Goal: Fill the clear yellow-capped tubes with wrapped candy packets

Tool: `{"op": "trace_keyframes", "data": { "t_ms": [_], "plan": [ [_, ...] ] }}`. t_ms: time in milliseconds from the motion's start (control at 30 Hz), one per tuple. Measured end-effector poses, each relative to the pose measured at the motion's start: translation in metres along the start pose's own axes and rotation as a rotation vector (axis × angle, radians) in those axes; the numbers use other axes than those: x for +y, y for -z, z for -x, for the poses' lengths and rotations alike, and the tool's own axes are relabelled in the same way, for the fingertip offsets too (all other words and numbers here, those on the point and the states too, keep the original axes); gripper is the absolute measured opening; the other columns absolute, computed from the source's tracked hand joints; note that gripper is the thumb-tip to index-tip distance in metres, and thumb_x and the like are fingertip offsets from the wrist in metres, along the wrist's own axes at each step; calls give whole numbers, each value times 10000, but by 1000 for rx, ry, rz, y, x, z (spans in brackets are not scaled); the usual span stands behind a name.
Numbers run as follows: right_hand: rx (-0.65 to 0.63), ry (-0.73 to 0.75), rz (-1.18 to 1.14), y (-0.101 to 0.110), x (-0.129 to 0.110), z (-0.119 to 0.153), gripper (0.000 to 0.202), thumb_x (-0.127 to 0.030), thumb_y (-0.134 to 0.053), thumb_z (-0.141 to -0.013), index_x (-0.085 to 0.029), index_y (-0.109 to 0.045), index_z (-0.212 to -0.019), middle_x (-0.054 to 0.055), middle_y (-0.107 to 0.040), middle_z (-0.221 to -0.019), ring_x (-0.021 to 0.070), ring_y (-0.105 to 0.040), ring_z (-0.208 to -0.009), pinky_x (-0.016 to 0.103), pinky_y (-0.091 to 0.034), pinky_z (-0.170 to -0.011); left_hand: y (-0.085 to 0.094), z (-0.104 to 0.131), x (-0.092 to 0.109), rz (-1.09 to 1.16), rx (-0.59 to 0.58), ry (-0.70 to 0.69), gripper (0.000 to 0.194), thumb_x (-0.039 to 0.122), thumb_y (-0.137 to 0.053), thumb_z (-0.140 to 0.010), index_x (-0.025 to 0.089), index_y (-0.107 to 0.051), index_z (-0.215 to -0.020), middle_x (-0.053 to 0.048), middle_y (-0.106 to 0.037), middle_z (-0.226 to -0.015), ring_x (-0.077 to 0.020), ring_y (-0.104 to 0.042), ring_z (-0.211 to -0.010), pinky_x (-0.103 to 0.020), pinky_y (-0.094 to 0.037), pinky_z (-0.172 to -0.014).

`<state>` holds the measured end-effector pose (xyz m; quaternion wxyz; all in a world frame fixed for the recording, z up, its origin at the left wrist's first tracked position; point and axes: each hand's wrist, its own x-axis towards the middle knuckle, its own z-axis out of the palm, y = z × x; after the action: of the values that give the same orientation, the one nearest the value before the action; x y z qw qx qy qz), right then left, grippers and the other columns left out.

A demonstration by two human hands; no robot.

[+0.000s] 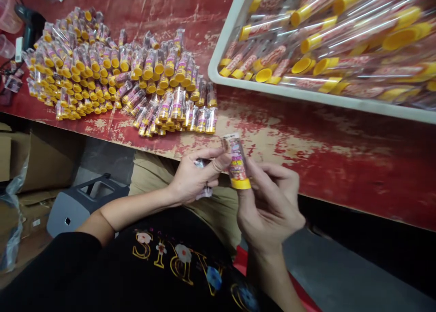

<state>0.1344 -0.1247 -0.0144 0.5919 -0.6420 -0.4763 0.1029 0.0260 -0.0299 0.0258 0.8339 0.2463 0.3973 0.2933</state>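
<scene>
A small clear tube (237,162) with a yellow cap and a pink and purple label stands nearly upright over my lap, cap down. My right hand (272,203) grips it by the cap end between thumb and fingers. My left hand (194,178) has its thumb and forefinger at the tube's left side, and its other fingers curl round a clear plastic packet (204,191), mostly hidden. Just beyond, on the red table (272,139), lies a large pile of similar capped tubes (166,105).
A white tray (306,102) full of long clear tubes with yellow caps fills the back right. A black scanner-like device (30,21) and pink containers sit at the far left. Below the table's edge are cardboard boxes (47,157) and a grey plastic object (78,207).
</scene>
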Motion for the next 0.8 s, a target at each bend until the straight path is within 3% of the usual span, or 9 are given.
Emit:
{"op": "trace_keyframes", "data": {
  "t_ms": [133,267,600,700,800],
  "plan": [
    [122,-16,-1,-14,-3,-5,534,-65,-808,-860,-395,-782,-1278,21,-744,-997,127,-691,-842,253,-540,-700,3,4,-3,-22,23,17,602,583,-994,-588,160,-615,-789,115,-448,-538,-8,-303,-433,-202,-217,-430],
    [159,-25,17,-23,1,-7,428,-115,-860,-827,-344,-829,-1188,14,-752,-912,115,-665,-739,247,-505,-633,9,5,-4,-3,64,15,597,559,-1007,-571,156,-625,-790,115,-444,-551,-4,-293,-445,-206,-200,-431],
    [126,-197,24,-39,-7,-5,174,-314,-831,-882,-251,-868,-1039,46,-735,-869,162,-681,-775,315,-571,-680,21,0,-5,68,131,22,530,500,-1003,-619,147,-638,-772,99,-443,-571,-3,-286,-454,-207,-177,-439],
    [132,-279,-29,-47,5,-12,211,-365,-805,-896,-233,-865,-1049,47,-724,-860,163,-675,-780,319,-571,-701,24,-3,-4,116,145,6,493,507,-964,-698,136,-662,-815,72,-503,-624,-7,-316,-479,-190,-220,-450],
    [230,-299,52,-60,37,-28,276,-420,-756,-915,-209,-861,-1058,58,-711,-865,163,-656,-772,315,-551,-683,30,-3,-1,153,170,23,343,401,-868,-847,122,-714,-974,-5,-662,-795,-22,-419,-532,-171,-297,-470]
  ]
}}
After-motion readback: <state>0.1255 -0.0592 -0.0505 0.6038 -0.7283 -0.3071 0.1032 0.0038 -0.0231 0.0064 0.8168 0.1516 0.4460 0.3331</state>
